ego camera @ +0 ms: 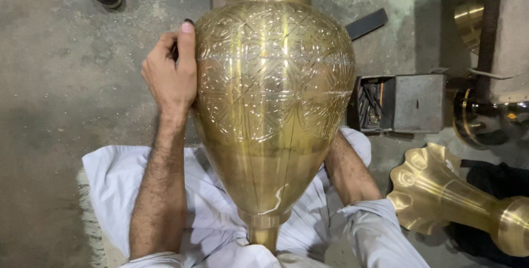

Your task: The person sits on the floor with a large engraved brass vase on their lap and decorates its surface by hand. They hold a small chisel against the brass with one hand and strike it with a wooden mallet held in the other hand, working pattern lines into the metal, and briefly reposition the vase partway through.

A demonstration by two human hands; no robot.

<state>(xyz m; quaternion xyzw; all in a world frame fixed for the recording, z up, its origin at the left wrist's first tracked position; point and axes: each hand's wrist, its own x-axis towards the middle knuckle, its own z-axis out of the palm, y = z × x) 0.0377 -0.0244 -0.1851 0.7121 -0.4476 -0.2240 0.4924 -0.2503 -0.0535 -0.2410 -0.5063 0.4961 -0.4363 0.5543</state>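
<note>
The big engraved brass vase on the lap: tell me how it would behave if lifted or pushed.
The brass vase looks rigid metal, probably heavy. Its polished lower body seems slippery; the engraved band likely grips better. Round and tapering to a narrow end, it would probably roll if released; the left hand steadies its side.

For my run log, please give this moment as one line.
left hand: pressed on side of engraved brass vase | right hand: hidden behind vase | vase: across lap | tool box: on floor

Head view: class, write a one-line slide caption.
Left hand steadies an engraved brass vase across the lap; right forearm reaches behind it.
</note>
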